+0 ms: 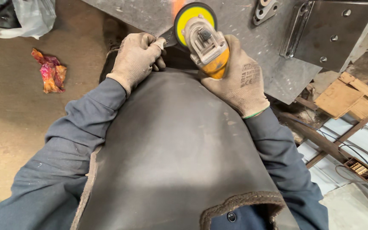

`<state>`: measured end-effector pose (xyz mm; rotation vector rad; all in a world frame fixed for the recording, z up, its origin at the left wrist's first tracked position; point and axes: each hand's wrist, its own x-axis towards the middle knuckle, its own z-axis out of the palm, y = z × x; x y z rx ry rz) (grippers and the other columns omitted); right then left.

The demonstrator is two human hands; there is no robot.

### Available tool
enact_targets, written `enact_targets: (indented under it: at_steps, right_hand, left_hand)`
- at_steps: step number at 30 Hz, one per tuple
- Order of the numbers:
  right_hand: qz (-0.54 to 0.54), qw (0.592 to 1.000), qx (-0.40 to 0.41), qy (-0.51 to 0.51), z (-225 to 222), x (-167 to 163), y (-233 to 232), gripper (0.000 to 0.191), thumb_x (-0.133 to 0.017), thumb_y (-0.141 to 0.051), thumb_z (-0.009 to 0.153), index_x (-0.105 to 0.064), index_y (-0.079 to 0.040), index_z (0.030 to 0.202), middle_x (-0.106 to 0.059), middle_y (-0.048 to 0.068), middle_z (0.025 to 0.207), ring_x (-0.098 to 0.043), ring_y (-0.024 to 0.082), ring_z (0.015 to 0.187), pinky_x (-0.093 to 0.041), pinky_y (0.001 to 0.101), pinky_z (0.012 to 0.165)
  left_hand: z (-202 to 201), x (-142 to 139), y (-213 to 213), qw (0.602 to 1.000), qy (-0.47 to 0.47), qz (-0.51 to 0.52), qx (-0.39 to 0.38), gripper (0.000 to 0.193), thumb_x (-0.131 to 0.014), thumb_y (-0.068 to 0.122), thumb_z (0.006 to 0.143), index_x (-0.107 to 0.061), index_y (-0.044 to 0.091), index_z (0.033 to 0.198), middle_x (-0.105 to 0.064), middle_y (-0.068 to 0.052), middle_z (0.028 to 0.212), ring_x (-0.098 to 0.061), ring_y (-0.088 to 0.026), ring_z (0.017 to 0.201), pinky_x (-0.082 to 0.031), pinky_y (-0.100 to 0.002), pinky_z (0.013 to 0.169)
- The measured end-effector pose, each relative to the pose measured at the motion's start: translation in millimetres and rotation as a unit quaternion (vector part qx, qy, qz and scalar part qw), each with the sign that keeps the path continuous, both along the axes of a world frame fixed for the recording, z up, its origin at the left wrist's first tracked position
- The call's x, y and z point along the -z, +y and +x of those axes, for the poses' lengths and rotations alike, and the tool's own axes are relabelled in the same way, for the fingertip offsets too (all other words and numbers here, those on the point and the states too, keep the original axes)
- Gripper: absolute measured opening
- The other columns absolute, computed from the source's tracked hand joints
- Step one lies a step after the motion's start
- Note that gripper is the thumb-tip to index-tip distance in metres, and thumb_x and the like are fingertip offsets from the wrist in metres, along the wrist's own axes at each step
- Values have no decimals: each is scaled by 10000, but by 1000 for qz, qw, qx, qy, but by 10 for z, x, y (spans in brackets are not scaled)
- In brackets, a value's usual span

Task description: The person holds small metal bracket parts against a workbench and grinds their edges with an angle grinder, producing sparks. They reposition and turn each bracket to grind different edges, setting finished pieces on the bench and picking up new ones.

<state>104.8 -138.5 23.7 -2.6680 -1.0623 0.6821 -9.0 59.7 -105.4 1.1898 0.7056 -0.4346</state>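
Note:
My right hand (239, 81), in a beige work glove, grips the yellow body of an angle grinder (205, 42). Its yellow disc (190, 15) rests against the edge of a grey steel plate (235, 21). My left hand (137, 57), also gloved, is closed on the grinder's dark side handle just left of the disc. A dark leather apron (171, 149) covers my front below both hands. Orange glow shows on the plate just above the disc.
Bolted steel brackets (329, 30) sit on the plate at the upper right. A crumpled red rag (50, 70) and a white plastic bag (18, 17) lie on the brown floor at left. Cardboard pieces (350, 96), wooden slats and cables lie at right.

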Motion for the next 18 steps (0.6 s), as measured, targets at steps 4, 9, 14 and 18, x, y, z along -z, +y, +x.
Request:
enact_targets:
  at_steps: [4, 9, 14, 18]
  right_hand:
    - [-6, 999, 33, -3, -7, -2, 0, 736, -882, -316, 866, -431, -44, 1380, -712, 221, 1101, -711, 429, 1011, -578, 474, 846]
    - [-17, 1000, 4, -2, -42, -14, 18, 753, -899, -348, 830, -441, -56, 1351, -717, 212, 1081, -719, 420, 992, -581, 480, 818]
    - [-11, 1000, 23, -18, -45, -33, 10, 714, -887, -310, 871, -437, -56, 1365, -710, 215, 1090, -713, 423, 1000, -581, 471, 829]
    - [-14, 1000, 0, -2, -56, -30, -4, 746, -889, -291, 797, -451, -49, 1350, -710, 224, 1073, -711, 432, 975, -572, 482, 807]
  left_hand:
    - [-18, 9, -5, 1000, -5, -1, -10, 324, -612, 255, 1018, -681, -10, 846, -696, -60, 648, -627, -95, 534, -504, -265, 524]
    - [-16, 8, -4, 1000, -11, 18, 9, 330, -615, 255, 1015, -686, -11, 833, -699, -58, 645, -628, -102, 530, -505, -267, 519]
    - [-13, 5, -3, 1000, -11, 10, -6, 327, -610, 256, 1015, -679, -6, 832, -697, -57, 641, -628, -97, 528, -513, -261, 521]
    - [-25, 3, -5, 1000, -11, 2, -3, 323, -612, 257, 1017, -677, -2, 837, -698, -58, 642, -615, -96, 525, -502, -259, 523]
